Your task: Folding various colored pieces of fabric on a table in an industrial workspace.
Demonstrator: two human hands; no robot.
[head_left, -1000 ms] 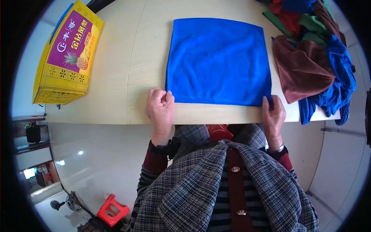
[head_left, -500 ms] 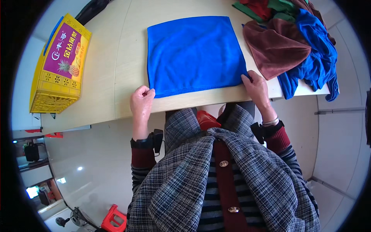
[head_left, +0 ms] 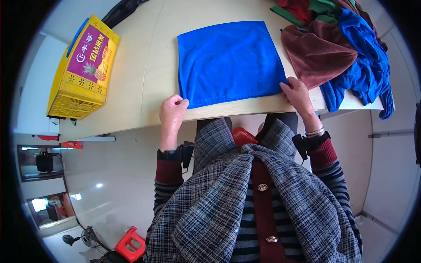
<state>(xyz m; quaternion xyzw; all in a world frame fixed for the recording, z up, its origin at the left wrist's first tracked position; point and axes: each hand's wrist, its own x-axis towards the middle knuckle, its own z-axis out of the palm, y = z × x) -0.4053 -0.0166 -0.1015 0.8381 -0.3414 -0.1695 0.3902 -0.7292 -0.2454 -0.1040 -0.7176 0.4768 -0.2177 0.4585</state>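
A blue cloth (head_left: 230, 61) lies spread nearly flat on the table, roughly square, with a stitched hem along its near edge. My left hand (head_left: 172, 115) is closed at the near left corner, thumb and fingers pinching the fabric. At the near right corner, my right hand (head_left: 300, 97) pinches the cloth between thumb and forefinger. Faint wrinkles run over the cloth's middle. To the right of it sits a heap of crumpled cloths, with a brown cloth (head_left: 318, 55) in front and a blue crumpled cloth (head_left: 366, 65) hanging partly over the table's edge.
A yellow crate-patterned box (head_left: 83, 72) with a purple panel stands at the table's left. Behind it lies a black item (head_left: 123, 12). The pale table's (head_left: 131, 105) near edge runs just before my body. A red stool (head_left: 130, 245) is on the floor at lower left.
The whole view has shifted slightly, so the table and everything on it appear farther right. Both hands stay at the blue cloth's near corners, and the cloth lies much the same.
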